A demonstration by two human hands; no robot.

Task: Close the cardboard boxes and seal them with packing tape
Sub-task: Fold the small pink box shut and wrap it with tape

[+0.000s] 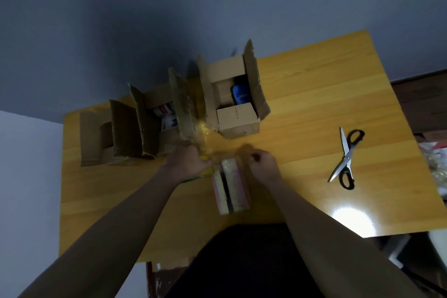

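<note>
wall (169, 7): blue-grey, shadowed | table (326, 84): yellow wood, glare at near-right edge | floor (425, 99): dark

Dim overall exposure. A blown-out glare patch lies on the worktop (314, 94) near its front right corner. Deep shadow covers the wall behind the worktop. Soft focus throughout; wide-angle distortion bends worktop edges.
</note>
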